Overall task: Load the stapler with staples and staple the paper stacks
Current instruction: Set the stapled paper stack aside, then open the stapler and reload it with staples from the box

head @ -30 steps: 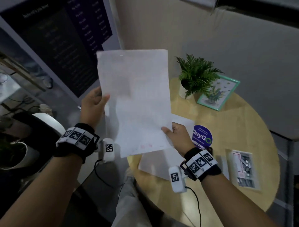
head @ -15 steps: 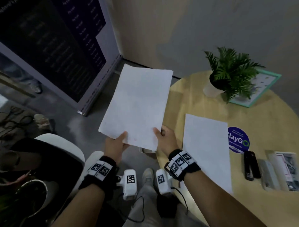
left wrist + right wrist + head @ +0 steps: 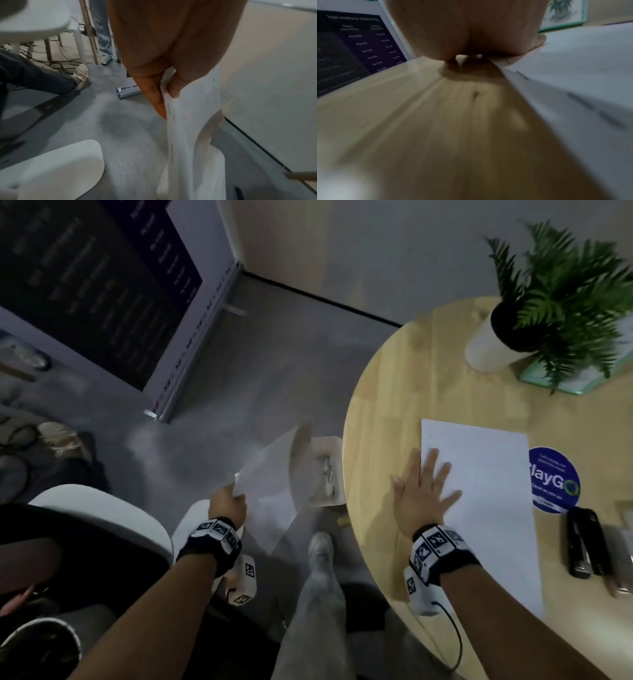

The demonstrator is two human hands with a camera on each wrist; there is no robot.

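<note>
My left hand (image 3: pixel 228 503) (image 3: pixel 164 86) pinches a white paper stack (image 3: pixel 274 487) (image 3: pixel 190 135) by its edge, hanging it down over the floor left of the round wooden table (image 3: pixel 411 378). A line of staples runs along the held edge in the left wrist view. My right hand (image 3: pixel 423 491) lies flat with fingers spread on the left edge of a second paper stack (image 3: pixel 486 501) (image 3: pixel 573 81) on the table. A black stapler (image 3: pixel 582 542) lies to the right of that stack, with a silver strip (image 3: pixel 620 559) beside it.
A potted fern (image 3: pixel 548 302) and a framed picture (image 3: pixel 582 378) stand at the table's far side, next to a blue round sticker (image 3: pixel 553 479). A pale chair (image 3: pixel 329 470) holding small items sits under the table edge. White chairs (image 3: pixel 102 515), another person's shoe (image 3: pixel 58 436) and a banner stand (image 3: pixel 102 285) are at left.
My right hand let go of the held stack and now lies flat on the stack on the table. My left hand lowered its stack down beside the table.
</note>
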